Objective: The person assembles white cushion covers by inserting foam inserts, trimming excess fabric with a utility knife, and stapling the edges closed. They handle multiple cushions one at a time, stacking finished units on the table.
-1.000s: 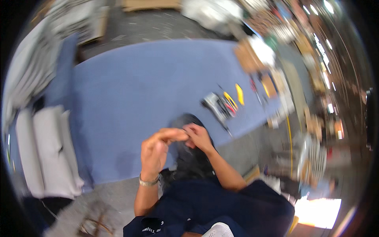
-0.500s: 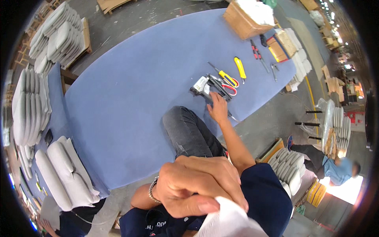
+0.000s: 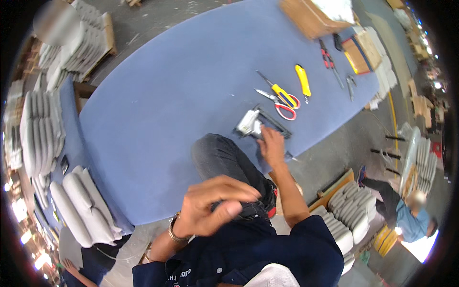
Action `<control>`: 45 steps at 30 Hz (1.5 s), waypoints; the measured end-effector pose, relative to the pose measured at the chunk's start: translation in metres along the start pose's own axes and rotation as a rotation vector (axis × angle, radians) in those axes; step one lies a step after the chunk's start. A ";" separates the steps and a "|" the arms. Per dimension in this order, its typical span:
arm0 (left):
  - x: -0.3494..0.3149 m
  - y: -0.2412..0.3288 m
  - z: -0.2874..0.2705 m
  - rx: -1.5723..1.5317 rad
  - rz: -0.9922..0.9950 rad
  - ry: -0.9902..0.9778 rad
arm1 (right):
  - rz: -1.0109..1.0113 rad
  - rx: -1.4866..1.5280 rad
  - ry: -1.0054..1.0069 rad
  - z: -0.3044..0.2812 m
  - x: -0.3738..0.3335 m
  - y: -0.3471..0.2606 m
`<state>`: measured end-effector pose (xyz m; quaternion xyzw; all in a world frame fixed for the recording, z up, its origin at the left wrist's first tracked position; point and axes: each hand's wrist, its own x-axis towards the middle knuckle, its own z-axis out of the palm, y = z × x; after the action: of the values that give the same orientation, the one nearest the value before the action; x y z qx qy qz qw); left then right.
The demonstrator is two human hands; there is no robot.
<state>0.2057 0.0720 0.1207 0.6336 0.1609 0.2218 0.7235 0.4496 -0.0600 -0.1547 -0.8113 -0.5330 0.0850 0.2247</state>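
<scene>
My left hand (image 3: pixel 215 205), with a metal band at its wrist, hovers above my lap, holding nothing. Its fingers are bent, and a gap shows between thumb and forefinger. Below it, at the lower edge, is a white piece of cloth-like material (image 3: pixel 272 276). My right hand (image 3: pixel 273 147) lies with curled fingers round the grip of a silver and black staple gun (image 3: pixel 249 122) on the blue padded tabletop (image 3: pixel 158 105). Just beyond the staple gun are scissors with red and white handles (image 3: pixel 286 112), a yellow-handled screwdriver (image 3: pixel 283 94) and a yellow utility knife (image 3: pixel 302 80).
Red-handled pliers (image 3: pixel 328 58), a small metal tool (image 3: pixel 351 86) and cardboard boxes (image 3: pixel 313 21) occupy the far right. Grey cushions (image 3: pixel 79 203) are stacked at left, more (image 3: pixel 351 205) at right. A co-worker in blue (image 3: pixel 412 221) is at right; another's hand (image 3: pixel 71 268) shows lower left.
My left hand has let go of the white material and moved down and left, its fingers loosening. My right hand's fingers have closed round the staple gun's grip, and the view has shifted slightly.
</scene>
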 end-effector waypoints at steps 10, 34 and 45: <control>-0.231 -0.181 -0.106 0.736 -0.566 1.097 | 0.077 -0.288 0.084 -0.001 0.145 0.134; -0.427 -0.285 -0.226 -0.002 -1.328 2.410 | -0.194 0.303 -0.342 0.099 0.083 -0.296; -0.430 -0.310 -0.213 0.092 -1.231 2.310 | -1.168 0.281 -0.176 0.131 0.290 -0.819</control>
<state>-0.2329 -0.0041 -0.2378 -0.0740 0.9533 0.2632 0.1287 -0.1565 0.5085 0.1314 -0.3373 -0.8903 0.0839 0.2942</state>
